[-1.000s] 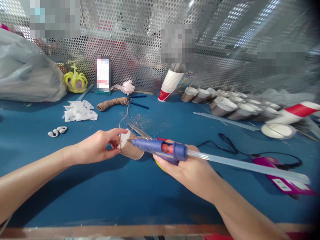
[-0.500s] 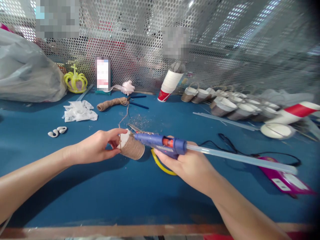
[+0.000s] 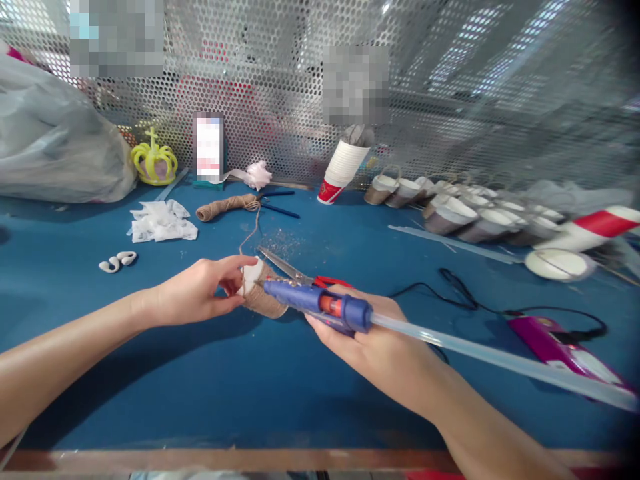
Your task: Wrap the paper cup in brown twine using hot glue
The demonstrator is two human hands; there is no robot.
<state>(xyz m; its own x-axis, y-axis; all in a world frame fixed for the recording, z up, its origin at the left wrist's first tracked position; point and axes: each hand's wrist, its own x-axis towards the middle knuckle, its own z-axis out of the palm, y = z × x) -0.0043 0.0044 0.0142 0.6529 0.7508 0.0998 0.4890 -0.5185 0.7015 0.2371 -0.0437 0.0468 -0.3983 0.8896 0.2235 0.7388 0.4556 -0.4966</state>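
My left hand (image 3: 207, 291) grips a small paper cup (image 3: 270, 301) by its end. Brown twine is wound round most of the cup, which lies tilted, with some white showing near my fingers. A strand runs from it back to a twine bundle (image 3: 227, 207). In my right hand (image 3: 373, 333) is a blue glue gun (image 3: 310, 301) with a long clear glue stick (image 3: 460, 343) out of its rear. Its nozzle points at the cup's side; whether it touches I cannot tell. Behind the gun lie scissors (image 3: 287, 265) with red on the handle, partly hidden.
Several twine-wrapped cups (image 3: 450, 213) stand at the back right, near a leaning stack of paper cups (image 3: 343, 167). A purple pack (image 3: 545, 340) with a black cable lies at right. White scraps (image 3: 163, 221), earbuds (image 3: 119, 261) and a yellow crown (image 3: 154, 163) are at left. Perforated metal forms the back.
My right hand has tilted the glue gun, its nozzle going a little left and down along the cup and its rear end dropping. More of the scissors' blades now show.
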